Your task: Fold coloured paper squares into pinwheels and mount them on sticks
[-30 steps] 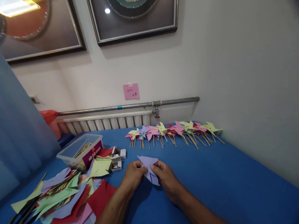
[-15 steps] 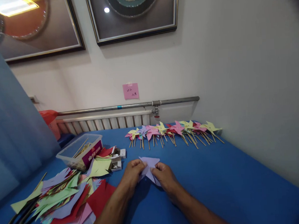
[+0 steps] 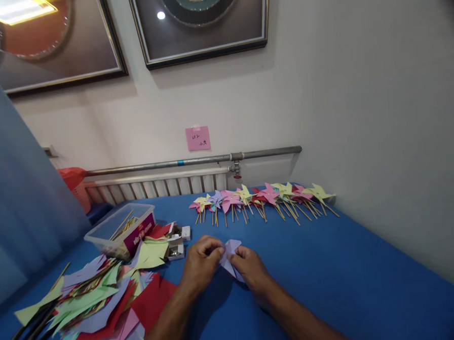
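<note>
A purple paper pinwheel (image 3: 232,261), partly folded, is held up over the blue table between my two hands. My left hand (image 3: 201,257) pinches its left edge between thumb and forefinger. On the other side my right hand (image 3: 251,267) grips the paper with the thumb on top. My fingertips hide part of the folds, and no stick shows on this piece. Just left of my left hand are small open boxes (image 3: 175,252) with shiny metal bits in them.
Finished pinwheels (image 3: 268,194) on sticks lie in a row at the back. A clear plastic tub (image 3: 101,232) holds sticks. Stacked coloured paper (image 3: 100,303) covers the left front, beside black-handled scissors (image 3: 33,327). A radiator (image 3: 163,186) and pipe run along the wall.
The purple paper's left side has been drawn inward, so it looks narrower now. My left hand's fingers have curled and shifted slightly; my right hand keeps its hold.
</note>
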The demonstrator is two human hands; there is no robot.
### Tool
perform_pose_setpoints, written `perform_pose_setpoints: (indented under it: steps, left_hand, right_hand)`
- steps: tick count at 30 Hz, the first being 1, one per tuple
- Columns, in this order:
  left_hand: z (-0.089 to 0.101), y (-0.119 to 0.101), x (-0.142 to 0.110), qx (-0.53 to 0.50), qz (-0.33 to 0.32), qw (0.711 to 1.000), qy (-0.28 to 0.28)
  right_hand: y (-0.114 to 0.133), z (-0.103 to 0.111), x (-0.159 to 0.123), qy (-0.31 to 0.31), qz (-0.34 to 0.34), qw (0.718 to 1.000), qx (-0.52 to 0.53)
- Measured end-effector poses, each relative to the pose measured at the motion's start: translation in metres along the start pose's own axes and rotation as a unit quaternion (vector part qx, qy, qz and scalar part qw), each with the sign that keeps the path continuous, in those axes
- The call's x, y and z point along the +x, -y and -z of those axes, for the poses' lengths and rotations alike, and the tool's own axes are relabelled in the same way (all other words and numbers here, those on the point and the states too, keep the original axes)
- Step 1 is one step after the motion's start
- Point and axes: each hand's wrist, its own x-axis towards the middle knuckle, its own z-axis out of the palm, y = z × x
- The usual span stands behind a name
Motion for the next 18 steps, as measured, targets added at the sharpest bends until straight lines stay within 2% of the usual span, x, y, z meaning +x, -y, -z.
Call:
perform_pose_setpoints:
  steps: [2, 5, 11, 18]
  left_hand:
    - [0.0017, -0.0016, -0.0011, 0.029, -0.047, 0.998, 0.020]
    - [0.0027, -0.0014, -0.0022, 0.065, -0.083, 0.994, 0.042]
    - [0.0034, -0.0014, -0.0041, 0.134, -0.102, 0.983, 0.068]
    - [0.0059, -0.0054, -0.0057, 0.162, -0.116, 0.976, 0.088]
  right_hand:
    - [0.0015, 0.0015, -0.0004, 0.001, -0.006, 1.000, 0.009]
    - [0.0022, 0.0035, -0.0004, 0.013, -0.014, 1.000, 0.020]
    - [-0.0004, 0.0045, 0.0001, 0.027, -0.011, 0.999, 0.032]
    - [0.0023, 0.0038, -0.0037, 0.032, -0.011, 0.998, 0.058]
